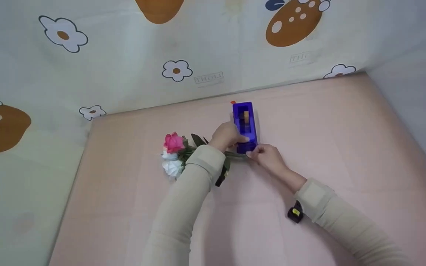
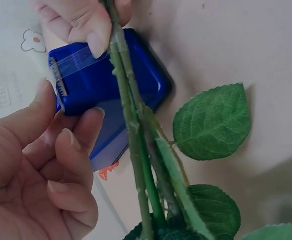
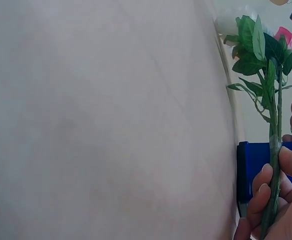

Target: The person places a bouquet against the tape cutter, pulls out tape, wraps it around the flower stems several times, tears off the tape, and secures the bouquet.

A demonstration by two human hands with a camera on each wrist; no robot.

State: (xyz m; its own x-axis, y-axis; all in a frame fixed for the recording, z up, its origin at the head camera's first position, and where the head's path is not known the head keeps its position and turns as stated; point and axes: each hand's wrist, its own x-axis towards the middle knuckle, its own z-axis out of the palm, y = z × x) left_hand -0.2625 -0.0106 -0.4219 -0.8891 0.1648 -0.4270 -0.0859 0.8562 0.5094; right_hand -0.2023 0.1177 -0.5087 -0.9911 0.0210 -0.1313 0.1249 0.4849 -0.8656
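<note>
A blue tape dispenser (image 1: 252,127) stands on the table, with my left hand (image 1: 227,136) at its near end. In the left wrist view, my left thumb and fingers hold the dispenser (image 2: 86,92) beside its toothed cutter (image 2: 58,77). A clear tape strip (image 2: 81,61) runs from the cutter to a bunch of roses' green stems (image 2: 131,110). My right hand (image 1: 268,158) pinches these stems near their lower ends, where tape is wrapped round them. The pink rose (image 1: 174,142) and white rose (image 1: 173,168) point left, partly behind my left forearm.
Pink cloth covers the table (image 1: 346,147), which ends at a patterned backdrop (image 1: 124,66). Green leaves (image 2: 213,122) spread from the stems. Black wrist cameras (image 1: 295,212) sit under both cuffs. An orange tab (image 1: 233,102) shows at the dispenser's far end.
</note>
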